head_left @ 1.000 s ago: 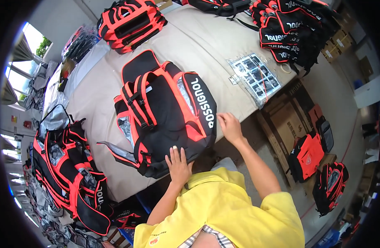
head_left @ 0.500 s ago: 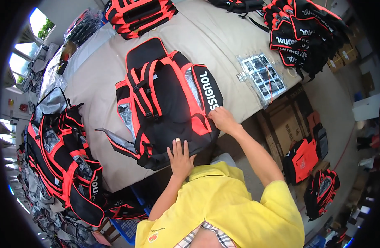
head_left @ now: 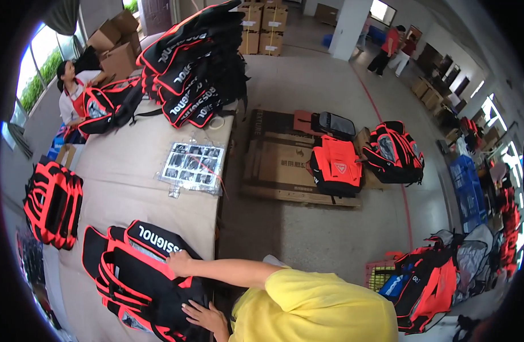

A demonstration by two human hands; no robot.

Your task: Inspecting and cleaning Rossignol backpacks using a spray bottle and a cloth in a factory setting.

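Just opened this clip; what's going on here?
A person in a yellow shirt handles a black-and-red backpack on a pale table. The left hand rests spread on it; the right hand is curled at its side pocket, any grip hidden. Farther along, a co-worker is beside another bag, near a stack of bags.

backpack: black, orange-red trim | shirt: yellow | tablecloth: beige | floor: grey

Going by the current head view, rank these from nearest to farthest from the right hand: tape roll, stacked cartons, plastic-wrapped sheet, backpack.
1. Backpack: directly at the right hand.
2. Plastic-wrapped sheet: ahead, on the table.
3. Tape roll: beyond the sheet, by the table's edge.
4. Stacked cartons: farthest, across the floor.
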